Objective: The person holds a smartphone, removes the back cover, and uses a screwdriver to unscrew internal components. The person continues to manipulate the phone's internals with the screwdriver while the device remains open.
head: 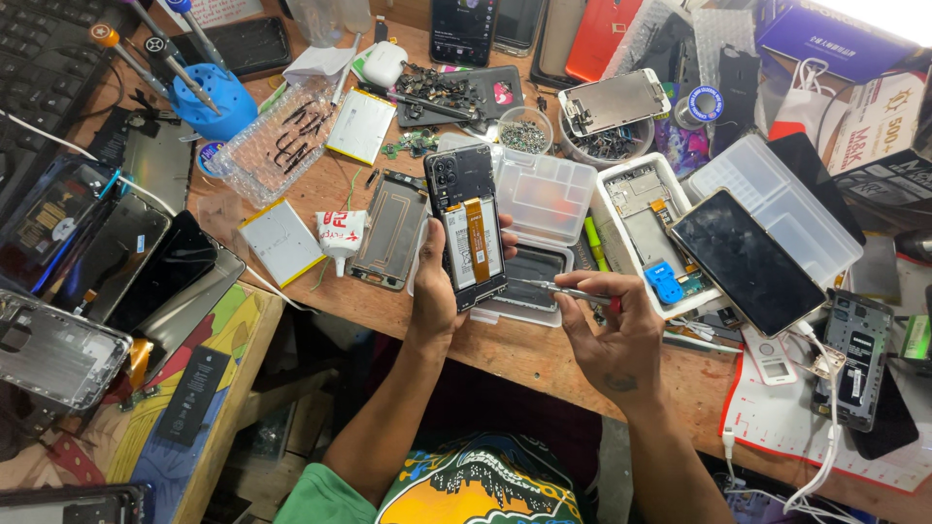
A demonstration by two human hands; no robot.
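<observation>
Opened phone (469, 225) held upright, back exposed; thin screwdriver (558, 288) touching it.

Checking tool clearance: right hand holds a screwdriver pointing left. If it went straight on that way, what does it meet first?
Probably the opened phone held upright in the left hand. The right hand aims the screwdriver leftward, its tip just short of the phone's lower right edge. Depth is unclear; it may already touch.

bare bench edge (524, 354) passable, clear trays (544, 194), glue tube (340, 238), phone frame (390, 231) crowding behind
</observation>
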